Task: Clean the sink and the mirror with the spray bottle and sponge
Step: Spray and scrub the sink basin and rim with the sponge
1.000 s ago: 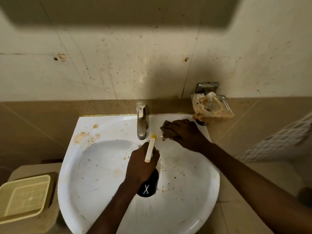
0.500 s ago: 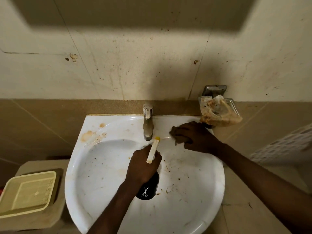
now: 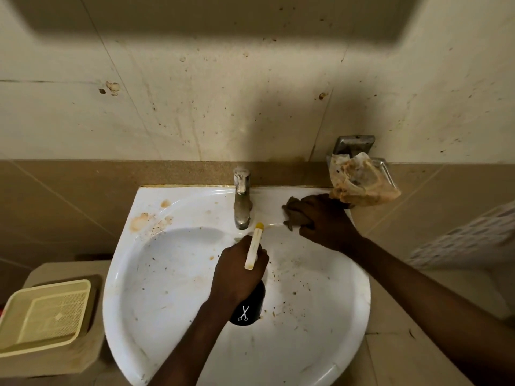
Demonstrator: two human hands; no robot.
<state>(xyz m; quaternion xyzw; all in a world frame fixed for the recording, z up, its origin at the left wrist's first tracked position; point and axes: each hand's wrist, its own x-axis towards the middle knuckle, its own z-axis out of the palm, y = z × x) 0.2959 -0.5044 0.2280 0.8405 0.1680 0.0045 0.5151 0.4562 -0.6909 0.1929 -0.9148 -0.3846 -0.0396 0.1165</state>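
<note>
Head view, nearest first: the left hand (image 3: 237, 271) wraps its grip round the neck of a black spray bottle with a cream nozzle and yellow tip (image 3: 246, 309), held over the middle of the white ceramic sink (image 3: 156, 302), nozzle aimed toward the back ledge. Should the trigger be pulled at this angle, I judge the spray could land on the right hand rather than on the stains, or run off the ledge onto the tiled wall.

Farther back, the right hand (image 3: 323, 221) curls its grip over a dark brown sponge (image 3: 292, 211), pressing it onto the rim just right of the dull metal tap (image 3: 242, 201). A wet rim is slippery, so a hard stroke could skid the knuckles into the tap or up into the metal soap holder stuffed with a stained plastic wrapper (image 3: 362, 179), which hangs just above that hand and might be knocked loose.

Rusty blotches at the rear left of the rim and specks in the bowl remain; wiping with a loaded sponge may only smear them. No mirror is in view.
</note>
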